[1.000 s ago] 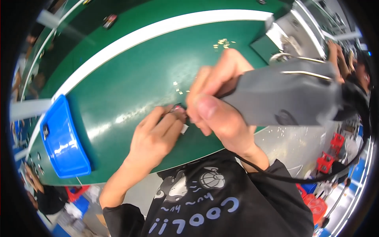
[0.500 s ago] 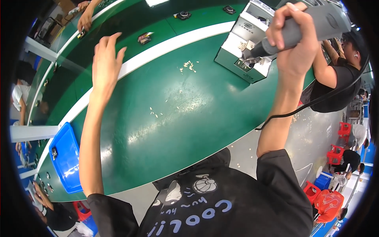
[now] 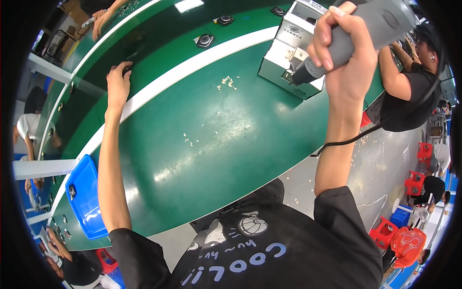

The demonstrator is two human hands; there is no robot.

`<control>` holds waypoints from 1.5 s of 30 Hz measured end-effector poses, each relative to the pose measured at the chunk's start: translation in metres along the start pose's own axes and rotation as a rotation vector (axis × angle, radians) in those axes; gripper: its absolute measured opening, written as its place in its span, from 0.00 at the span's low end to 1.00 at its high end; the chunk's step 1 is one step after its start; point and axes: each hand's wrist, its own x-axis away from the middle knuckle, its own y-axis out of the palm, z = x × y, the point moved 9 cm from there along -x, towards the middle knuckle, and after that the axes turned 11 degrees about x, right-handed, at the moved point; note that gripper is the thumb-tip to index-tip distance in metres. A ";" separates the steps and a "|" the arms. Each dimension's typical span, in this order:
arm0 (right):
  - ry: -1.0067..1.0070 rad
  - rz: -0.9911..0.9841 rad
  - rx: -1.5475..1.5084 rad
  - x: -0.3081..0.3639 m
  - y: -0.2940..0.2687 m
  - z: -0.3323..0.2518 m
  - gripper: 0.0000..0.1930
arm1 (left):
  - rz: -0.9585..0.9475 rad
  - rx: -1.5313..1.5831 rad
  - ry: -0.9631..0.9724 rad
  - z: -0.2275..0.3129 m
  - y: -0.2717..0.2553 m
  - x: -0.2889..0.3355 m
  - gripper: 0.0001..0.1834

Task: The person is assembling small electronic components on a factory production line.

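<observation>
My right hand [image 3: 353,55] is wrapped around a thick grey electric screwdriver [image 3: 373,33] with a black cord. The driver's dark nose points down at the front of a white-and-green screw feeder box [image 3: 284,79]; its tip is at the metal part there, and I cannot tell whether it touches. At far left, my left hand [image 3: 118,84] reaches over the white rail onto the dark green belt. Its fingers are closed on a small dark part [image 3: 127,70], mostly hidden by them.
Small black round devices [image 3: 205,40] lie spaced along the belt beyond the white rail [image 3: 192,62]. Small pale bits [image 3: 227,83] are scattered on the green tabletop [image 3: 207,159]. A blue tray [image 3: 89,202] holding a dark part stands left. A co-worker [image 3: 409,91] sits at right.
My left hand has gone from open to closed on a small dark part, moving slightly down. My right hand and the screwdriver have shifted a little left. A black device now shows nearer on the belt.
</observation>
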 end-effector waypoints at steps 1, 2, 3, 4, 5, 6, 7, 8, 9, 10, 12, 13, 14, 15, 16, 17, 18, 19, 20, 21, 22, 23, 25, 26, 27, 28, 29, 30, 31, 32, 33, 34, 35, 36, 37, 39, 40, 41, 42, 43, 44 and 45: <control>-0.048 -0.096 0.042 0.001 0.007 -0.011 0.11 | -0.041 0.054 -0.047 0.004 -0.002 0.005 0.14; -0.099 -0.192 0.079 0.004 0.015 -0.021 0.09 | -0.079 0.105 -0.093 0.012 -0.005 0.012 0.14; -0.109 -0.195 0.066 0.005 0.017 -0.024 0.10 | -0.075 0.103 -0.100 0.021 -0.011 0.023 0.14; -0.107 -0.193 0.073 0.005 0.016 -0.026 0.10 | -0.048 0.076 0.074 0.046 -0.015 0.039 0.14; -0.096 -0.172 0.076 0.004 0.013 -0.027 0.10 | -0.019 0.045 0.241 0.074 -0.023 0.062 0.14; -0.093 -0.135 0.098 0.004 0.004 -0.034 0.10 | -0.059 0.146 0.178 0.098 -0.021 0.078 0.14; -0.125 -0.149 0.065 0.003 0.005 -0.041 0.10 | -0.101 0.110 0.181 0.115 -0.027 0.103 0.16; -0.251 -0.105 0.130 0.004 0.000 -0.057 0.12 | -0.157 0.232 -0.003 0.125 -0.026 0.131 0.19; -0.394 -0.082 0.146 0.002 -0.003 -0.082 0.13 | -0.153 0.096 0.170 0.142 -0.032 0.158 0.22; -0.535 -0.055 0.166 0.002 -0.011 -0.104 0.13 | -0.160 0.019 0.209 0.157 -0.035 0.178 0.25; -0.792 0.091 0.172 -0.014 -0.040 -0.122 0.14 | -0.196 -0.007 0.221 0.168 -0.035 0.211 0.30; -0.914 0.290 0.231 -0.016 -0.048 -0.119 0.09 | -0.212 -0.013 0.179 0.174 -0.040 0.225 0.32; -1.041 0.410 0.504 -0.022 -0.045 -0.117 0.07 | -0.230 -0.006 0.149 0.180 -0.043 0.232 0.34; -0.751 0.288 0.459 -0.040 -0.036 -0.099 0.08 | -0.225 0.000 0.142 0.184 -0.048 0.238 0.34; -0.460 0.169 0.412 -0.049 -0.025 -0.077 0.08 | -0.271 0.036 0.119 0.187 -0.050 0.242 0.36; -0.465 0.161 0.415 -0.045 -0.028 -0.080 0.08 | -0.314 0.073 0.100 0.189 -0.049 0.245 0.38; -0.471 0.179 0.295 -0.041 -0.038 -0.081 0.10 | -0.309 0.079 0.096 0.189 -0.051 0.248 0.38; -0.475 0.198 0.175 -0.035 -0.046 -0.083 0.12 | -0.330 0.104 0.089 0.190 -0.050 0.250 0.37; -0.518 0.232 0.236 -0.022 -0.041 -0.092 0.13 | -0.355 0.128 0.081 0.190 -0.046 0.252 0.37; -0.517 0.160 0.223 -0.014 -0.030 -0.097 0.13 | -0.319 0.181 0.047 0.188 -0.047 0.253 0.35; -0.516 0.090 0.211 -0.008 -0.021 -0.100 0.13 | -0.326 0.185 0.047 0.188 -0.047 0.256 0.35; -0.518 0.091 0.214 -0.006 -0.021 -0.100 0.13 | -0.327 0.142 0.108 0.193 -0.048 0.257 0.33; -0.277 -0.128 0.171 -0.011 -0.004 -0.076 0.13 | -0.329 0.105 0.175 0.199 -0.048 0.257 0.32; -0.252 -0.098 0.183 -0.010 0.000 -0.064 0.12 | -0.366 0.092 0.194 0.203 -0.046 0.258 0.32; -0.221 -0.078 0.206 -0.014 -0.002 -0.052 0.12 | -0.402 0.075 0.209 0.205 -0.044 0.260 0.31; -0.190 -0.058 0.230 -0.016 -0.004 -0.042 0.12 | -0.404 0.080 0.213 0.205 -0.044 0.260 0.31; -0.187 -0.068 0.223 -0.015 0.006 -0.030 0.12 | -0.382 0.054 0.228 0.204 -0.047 0.263 0.30; -0.187 0.051 0.239 -0.013 0.005 -0.024 0.13 | -0.364 0.036 0.257 0.205 -0.048 0.264 0.29; -0.188 0.169 0.256 -0.011 -0.001 -0.021 0.14 | -0.362 0.041 0.260 0.204 -0.048 0.265 0.29; -0.189 0.170 0.261 -0.010 -0.002 -0.021 0.14 | -0.348 0.049 0.268 0.203 -0.049 0.266 0.29; -0.169 0.162 0.268 -0.010 -0.002 -0.020 0.14 | -0.334 0.057 0.277 0.203 -0.050 0.267 0.29; -0.151 0.155 0.276 -0.010 -0.004 -0.018 0.14 | -0.334 0.064 0.281 0.202 -0.049 0.268 0.29; -0.149 0.148 0.272 -0.015 -0.010 -0.013 0.14 | -0.335 0.047 0.283 0.201 -0.051 0.271 0.29; -0.050 0.074 0.032 -0.026 -0.020 0.003 0.14 | -0.338 0.036 0.291 0.202 -0.049 0.273 0.29; 0.050 0.000 -0.208 -0.032 -0.027 0.017 0.14 | -0.338 0.039 0.292 0.204 -0.050 0.272 0.29; 0.027 0.023 -0.007 -0.026 -0.001 0.007 0.14 | -0.364 0.004 0.279 0.205 -0.051 0.272 0.27; -0.008 0.041 0.199 -0.020 0.010 0.001 0.14 | -0.366 0.002 0.266 0.204 -0.049 0.273 0.27; 0.023 -0.038 0.202 -0.016 0.012 0.007 0.12 | -0.317 0.040 0.277 0.206 -0.049 0.269 0.26; 0.057 -0.119 0.200 -0.011 0.012 0.012 0.11 | -0.270 0.073 0.285 0.209 -0.048 0.265 0.24; 0.020 -0.183 0.167 0.001 0.025 0.012 0.11 | -0.241 0.050 0.341 0.215 -0.047 0.260 0.21; 0.018 -0.186 0.142 0.017 0.035 0.009 0.11 | -0.225 0.069 0.371 0.218 -0.045 0.254 0.20; 0.030 -0.156 0.122 0.030 0.036 0.002 0.13 | -0.187 0.082 0.424 0.225 -0.041 0.248 0.20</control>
